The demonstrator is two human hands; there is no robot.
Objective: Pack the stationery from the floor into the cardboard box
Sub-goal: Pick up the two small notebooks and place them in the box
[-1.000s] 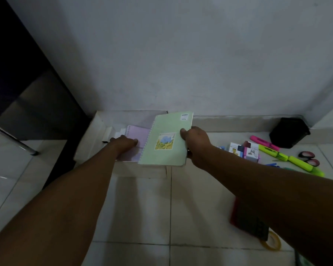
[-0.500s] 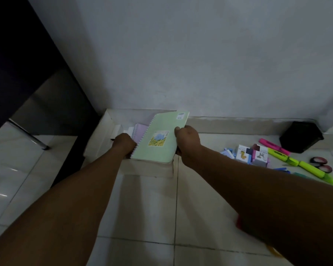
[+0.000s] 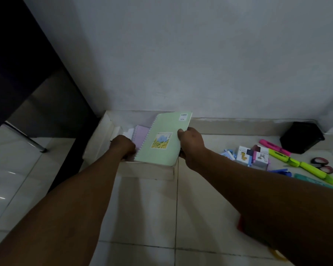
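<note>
While the green spiral notebook (image 3: 162, 140) is being held tilted over the right half of the cardboard box (image 3: 146, 170), its right edge is being gripped by the right hand (image 3: 190, 144), thumb on the cover and fingers hidden beneath. Its lower edge is lying just above the box's near wall, its spiral binding facing left. A small picture is being shown on the cover, and a white label near the top corner.

Inside the box, a lilac spiral notebook (image 3: 140, 134) is being partly covered by the green one; something white (image 3: 128, 133) is lying beside it. The left hand (image 3: 123, 147) is being kept inside the box against the lilac notebook, fingers curled downward; whether anything is being gripped cannot be told.

The box is sitting on the tiled floor (image 3: 146, 208) against the wall (image 3: 181, 54).

Still lying on the floor to the right, well apart from the box:
- two small printed boxes (image 3: 253, 153), touching;
- blue pieces (image 3: 228, 153) just beside them;
- a pink highlighter (image 3: 274, 145);
- yellow-green highlighters (image 3: 304, 167);
- scissors (image 3: 322, 165) with pink-lined handles;
- a black container (image 3: 301, 137) near the wall.
</note>
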